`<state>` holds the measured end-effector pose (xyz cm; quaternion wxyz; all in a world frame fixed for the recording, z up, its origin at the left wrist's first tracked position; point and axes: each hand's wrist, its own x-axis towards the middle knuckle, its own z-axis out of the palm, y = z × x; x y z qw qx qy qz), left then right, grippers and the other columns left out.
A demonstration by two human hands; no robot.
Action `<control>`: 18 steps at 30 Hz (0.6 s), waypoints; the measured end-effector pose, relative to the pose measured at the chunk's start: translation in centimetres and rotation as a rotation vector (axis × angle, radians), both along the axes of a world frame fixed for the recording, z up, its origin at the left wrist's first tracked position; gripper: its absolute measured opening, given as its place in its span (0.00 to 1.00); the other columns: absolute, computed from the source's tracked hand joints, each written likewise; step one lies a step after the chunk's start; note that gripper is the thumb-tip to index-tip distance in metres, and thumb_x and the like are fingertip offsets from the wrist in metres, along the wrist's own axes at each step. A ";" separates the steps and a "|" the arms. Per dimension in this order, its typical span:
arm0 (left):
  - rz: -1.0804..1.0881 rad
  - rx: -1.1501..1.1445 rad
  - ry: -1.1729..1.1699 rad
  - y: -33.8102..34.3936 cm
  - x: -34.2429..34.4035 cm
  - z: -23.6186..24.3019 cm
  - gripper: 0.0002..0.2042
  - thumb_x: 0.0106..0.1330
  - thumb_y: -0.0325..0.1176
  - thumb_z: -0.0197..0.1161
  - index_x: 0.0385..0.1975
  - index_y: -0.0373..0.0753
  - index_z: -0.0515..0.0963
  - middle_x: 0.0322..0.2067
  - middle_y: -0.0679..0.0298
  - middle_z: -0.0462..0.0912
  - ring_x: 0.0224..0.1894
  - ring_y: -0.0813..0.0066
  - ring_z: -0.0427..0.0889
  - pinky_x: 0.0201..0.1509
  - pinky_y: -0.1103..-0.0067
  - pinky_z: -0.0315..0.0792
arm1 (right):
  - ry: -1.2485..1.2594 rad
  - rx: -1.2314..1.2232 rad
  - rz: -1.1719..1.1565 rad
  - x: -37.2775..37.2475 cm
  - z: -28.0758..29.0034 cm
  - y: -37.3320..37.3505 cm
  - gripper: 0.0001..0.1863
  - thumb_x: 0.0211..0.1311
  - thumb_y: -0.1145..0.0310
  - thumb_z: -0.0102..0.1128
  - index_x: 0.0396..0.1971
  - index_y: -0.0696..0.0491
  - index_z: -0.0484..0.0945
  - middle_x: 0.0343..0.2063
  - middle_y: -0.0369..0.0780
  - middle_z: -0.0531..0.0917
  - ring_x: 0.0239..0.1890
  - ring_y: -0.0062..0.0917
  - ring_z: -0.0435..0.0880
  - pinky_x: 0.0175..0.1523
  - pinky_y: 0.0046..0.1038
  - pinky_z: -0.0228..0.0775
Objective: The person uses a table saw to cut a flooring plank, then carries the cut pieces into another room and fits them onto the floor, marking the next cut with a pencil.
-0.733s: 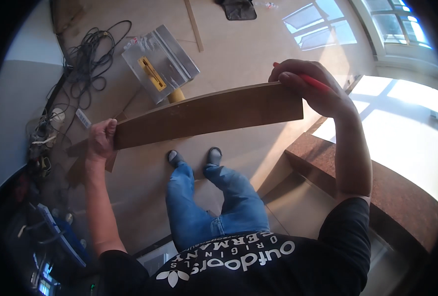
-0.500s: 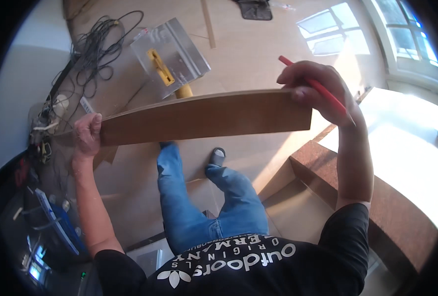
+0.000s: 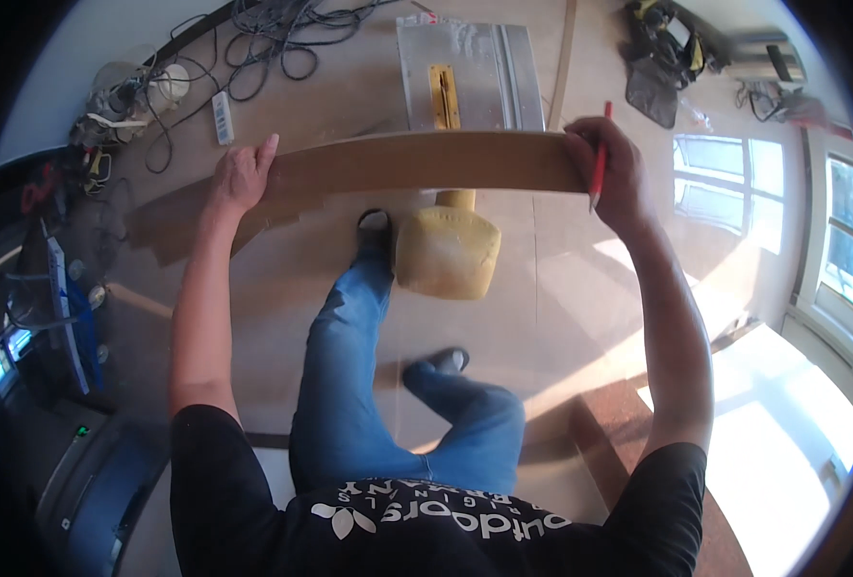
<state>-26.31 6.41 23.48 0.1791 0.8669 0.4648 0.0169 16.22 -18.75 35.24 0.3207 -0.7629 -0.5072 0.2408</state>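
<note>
A long brown wooden board (image 3: 426, 163) spans level between my two hands, at arm's length before me. My left hand (image 3: 242, 176) grips it toward the left, its thumb along the top edge, and the board runs on past that hand. My right hand (image 3: 614, 168) is closed round the board's right end. A red pencil (image 3: 600, 165) sticks out between the right fingers, its tip pointing down. Just beyond the board stands a table saw (image 3: 489, 77) with a grey metal top and a yellow insert (image 3: 443, 96). The board hides its near edge.
Below the board sits a yellow saw part (image 3: 449, 253), near my feet. Black cables (image 3: 282, 43) lie coiled at the far left, with a power strip (image 3: 223, 117). A black tool bag (image 3: 651, 91) is at the far right. A white-topped surface (image 3: 773, 423) stands at the lower right.
I have turned and stepped, so the saw now lies straight ahead and its yellow part shows below the board. Both hands keep hold of the board; the pencil stays in the right.
</note>
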 end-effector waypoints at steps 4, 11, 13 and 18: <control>0.076 -0.033 -0.005 4.8 -0.5 -11.8 0.35 0.77 0.58 0.42 0.29 0.30 0.83 0.32 0.37 0.81 0.42 0.36 0.81 0.47 0.55 0.73 | -0.060 0.208 0.202 2.5 -10.8 7.9 0.11 0.70 0.63 0.61 0.41 0.56 0.81 0.32 0.46 0.86 0.36 0.35 0.86 0.44 0.32 0.76; 0.094 0.146 -0.185 9.4 -0.7 -22.7 0.29 0.77 0.56 0.47 0.39 0.30 0.81 0.39 0.38 0.81 0.48 0.39 0.79 0.51 0.58 0.73 | -0.193 0.328 0.369 5.6 -23.0 14.5 0.14 0.71 0.59 0.60 0.46 0.54 0.83 0.37 0.46 0.87 0.41 0.34 0.87 0.49 0.32 0.77; 0.057 0.578 -0.314 6.8 -1.4 -25.3 0.22 0.76 0.50 0.55 0.45 0.31 0.75 0.40 0.48 0.80 0.46 0.50 0.79 0.51 0.64 0.72 | -0.229 0.335 0.388 5.6 -24.8 15.2 0.14 0.71 0.59 0.59 0.46 0.53 0.83 0.38 0.46 0.87 0.42 0.36 0.87 0.50 0.33 0.78; 1.023 -0.728 -1.127 -3.2 -6.4 -31.7 0.17 0.71 0.52 0.63 0.30 0.47 0.71 0.24 0.71 0.70 0.26 0.85 0.70 0.27 0.85 0.61 | -0.276 0.099 0.301 5.5 -25.3 16.0 0.13 0.71 0.59 0.58 0.46 0.51 0.83 0.40 0.46 0.87 0.46 0.38 0.87 0.53 0.35 0.77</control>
